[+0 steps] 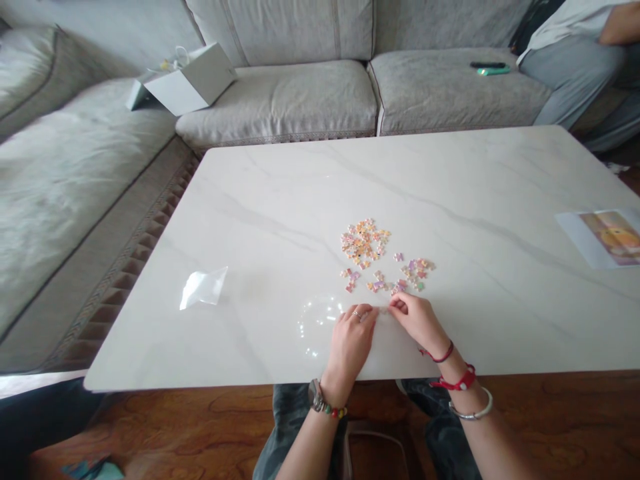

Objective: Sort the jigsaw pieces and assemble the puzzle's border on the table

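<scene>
My left hand [351, 339] and my right hand [419, 321] rest on the white marble table [280, 220] near its front edge, fingertips pinched together and meeting over small puzzle pieces [384, 310] between them. Just beyond my fingers lies a loose scatter of pastel puzzle pieces [395, 275], and a denser heap of pieces [364, 241] sits a little farther back. What each hand grips is too small to name with certainty.
A crumpled clear plastic bag [204, 288] lies on the table's left part. A printed picture sheet [603, 237] lies at the right edge. A grey sofa [280, 93] holds a white box [187, 80]; another person [575, 60] sits at the far right.
</scene>
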Action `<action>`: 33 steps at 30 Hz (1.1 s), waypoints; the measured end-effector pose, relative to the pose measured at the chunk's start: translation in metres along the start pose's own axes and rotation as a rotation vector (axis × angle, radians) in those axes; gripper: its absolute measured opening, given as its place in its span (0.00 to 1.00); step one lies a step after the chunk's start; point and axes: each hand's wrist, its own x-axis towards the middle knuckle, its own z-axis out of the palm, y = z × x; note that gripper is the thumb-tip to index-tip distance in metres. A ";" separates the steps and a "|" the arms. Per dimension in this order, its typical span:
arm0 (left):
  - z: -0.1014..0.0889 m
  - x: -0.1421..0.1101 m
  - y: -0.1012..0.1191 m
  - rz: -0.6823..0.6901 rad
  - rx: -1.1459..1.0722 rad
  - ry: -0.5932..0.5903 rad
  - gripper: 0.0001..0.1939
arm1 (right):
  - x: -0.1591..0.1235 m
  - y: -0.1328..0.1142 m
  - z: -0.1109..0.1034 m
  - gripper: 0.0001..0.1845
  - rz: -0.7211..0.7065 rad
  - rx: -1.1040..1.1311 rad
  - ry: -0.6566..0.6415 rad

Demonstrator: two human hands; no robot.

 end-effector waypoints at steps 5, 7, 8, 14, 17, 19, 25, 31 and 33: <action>0.000 -0.004 0.009 -0.034 0.071 -0.003 0.12 | 0.001 0.003 0.000 0.05 0.004 0.052 -0.048; 0.000 -0.005 0.011 -0.036 0.097 0.002 0.12 | 0.000 0.004 -0.001 0.05 0.016 0.093 -0.066; 0.000 -0.005 0.011 -0.034 0.106 0.003 0.13 | 0.000 0.005 0.000 0.05 0.028 0.110 -0.074; 0.002 -0.009 0.012 -0.027 0.155 0.000 0.15 | 0.001 0.004 0.005 0.04 0.023 0.045 -0.041; 0.007 -0.012 0.012 -0.019 0.202 0.004 0.17 | 0.001 0.003 0.007 0.05 -0.013 -0.035 -0.012; 0.010 -0.014 0.013 -0.019 0.235 0.012 0.17 | 0.001 0.003 0.007 0.05 -0.024 -0.094 0.005; 0.016 -0.012 0.022 -0.083 0.336 0.015 0.16 | -0.002 0.000 0.015 0.03 -0.026 -0.232 0.052; 0.010 0.001 0.022 -0.099 0.269 0.002 0.07 | 0.002 0.004 -0.005 0.06 -0.102 -0.102 0.135; 0.008 0.007 0.015 -0.101 0.167 0.033 0.07 | 0.006 0.016 -0.025 0.08 -0.085 -0.040 0.279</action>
